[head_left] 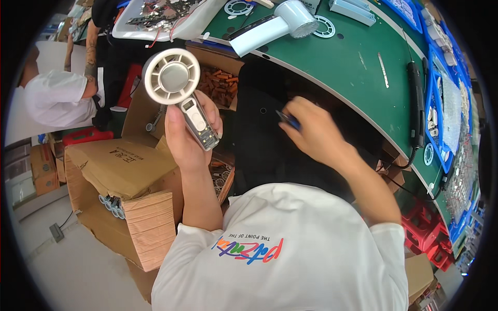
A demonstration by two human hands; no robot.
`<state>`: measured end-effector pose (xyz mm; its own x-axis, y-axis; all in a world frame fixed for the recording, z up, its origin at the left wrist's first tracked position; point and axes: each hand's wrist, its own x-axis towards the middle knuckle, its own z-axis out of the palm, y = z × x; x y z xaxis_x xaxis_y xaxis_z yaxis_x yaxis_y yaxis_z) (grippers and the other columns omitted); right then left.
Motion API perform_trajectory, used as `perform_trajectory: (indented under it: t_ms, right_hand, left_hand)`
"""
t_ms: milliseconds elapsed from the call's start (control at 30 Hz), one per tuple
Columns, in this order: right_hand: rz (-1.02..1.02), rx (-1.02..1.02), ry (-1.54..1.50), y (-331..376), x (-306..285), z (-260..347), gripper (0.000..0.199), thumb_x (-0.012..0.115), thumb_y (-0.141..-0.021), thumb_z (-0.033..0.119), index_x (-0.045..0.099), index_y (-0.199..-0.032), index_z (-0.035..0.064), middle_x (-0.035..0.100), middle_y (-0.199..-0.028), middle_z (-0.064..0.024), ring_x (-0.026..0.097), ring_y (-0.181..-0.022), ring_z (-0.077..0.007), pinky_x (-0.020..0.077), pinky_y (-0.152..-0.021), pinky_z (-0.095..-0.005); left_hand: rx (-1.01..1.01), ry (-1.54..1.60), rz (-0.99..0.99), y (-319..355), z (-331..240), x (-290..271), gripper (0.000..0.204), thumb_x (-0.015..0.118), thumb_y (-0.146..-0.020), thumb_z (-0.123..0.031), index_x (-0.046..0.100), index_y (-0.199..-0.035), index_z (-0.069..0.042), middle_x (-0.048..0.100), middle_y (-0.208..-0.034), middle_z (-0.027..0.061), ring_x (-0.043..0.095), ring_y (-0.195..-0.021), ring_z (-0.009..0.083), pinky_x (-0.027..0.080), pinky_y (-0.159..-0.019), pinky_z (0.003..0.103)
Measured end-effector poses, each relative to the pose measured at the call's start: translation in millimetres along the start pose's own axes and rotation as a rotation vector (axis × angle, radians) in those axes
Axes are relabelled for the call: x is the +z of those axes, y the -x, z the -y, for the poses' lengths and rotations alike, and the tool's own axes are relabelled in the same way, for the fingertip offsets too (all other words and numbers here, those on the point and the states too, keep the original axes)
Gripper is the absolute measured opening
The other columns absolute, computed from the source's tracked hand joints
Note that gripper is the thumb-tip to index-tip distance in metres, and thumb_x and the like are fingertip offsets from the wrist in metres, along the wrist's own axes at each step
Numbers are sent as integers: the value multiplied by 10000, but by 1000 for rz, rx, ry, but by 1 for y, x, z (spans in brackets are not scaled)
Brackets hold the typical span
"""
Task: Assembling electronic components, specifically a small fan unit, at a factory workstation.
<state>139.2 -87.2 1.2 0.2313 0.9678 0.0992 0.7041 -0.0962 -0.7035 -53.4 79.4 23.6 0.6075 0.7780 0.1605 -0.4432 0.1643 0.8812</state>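
Upright in my left hand (180, 137) is a handheld fan (174, 78) with a cream round grille, raised over the boxes at my left. Its handle shows a narrow inner panel with a small circuit board, and my fingers wrap round it. My right hand (317, 129) is over my lap, a short way from the table's edge, somewhat blurred. Between its thumb and fingers is a small dark tool (288, 119) with a blue part, its exact kind too blurred to tell.
A curved green table (358, 78) bears a light-blue fan (280, 26), ring grilles (325, 27), and a black corded power screwdriver (415, 103). A white tub (155, 32) of parts stands at far left. Cardboard boxes (119, 160) crowd my left; another person (59, 96) sits beyond. Blue trays (441, 98) line the right.
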Motion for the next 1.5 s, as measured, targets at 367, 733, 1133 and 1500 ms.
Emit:
perform_trajectory:
  t_ms: [367, 733, 1133, 1500]
  right_hand:
    - [-101, -70, 249, -34, 101, -53, 167, 705, -855, 55, 632, -1002, 23, 643, -990, -147, 655, -811, -388, 550, -757, -460]
    - [-322, -56, -57, -5, -45, 34, 147, 743, -824, 5, 665, -941, 51, 657, -902, -76, 610, -769, -253, 503, -743, -350]
    - [-525, 122, 583, -79, -117, -47, 144, 654, -916, 130, 695, -1021, 41, 705, -988, -121, 656, -843, -365, 518, -756, -455]
    - [-279, 225, 395, -59, -141, -53, 183, 655, -903, 108, 740, -1036, 14, 731, -889, -116, 640, -781, -327, 514, -753, -414]
  left_hand:
    - [24, -67, -56, 33, -9, -24, 521, 410, -1080, -543, 528, -1063, -36, 518, -768, 49, 455, -592, 107, 390, -488, 234]
    - [-1, -73, -158, 45, -12, -32, 492, 430, -1079, -518, 531, -1067, -37, 522, -767, 50, 450, -577, 105, 381, -486, 227]
    - [48, -129, -39, 76, -22, -1, 470, 468, -1080, -466, 539, -1165, -9, 543, -778, 75, 463, -581, 110, 378, -470, 232]
    - [31, -132, 61, 78, -20, 10, 499, 487, -1080, -443, 527, -1263, 20, 567, -789, 90, 489, -584, 117, 391, -467, 232]
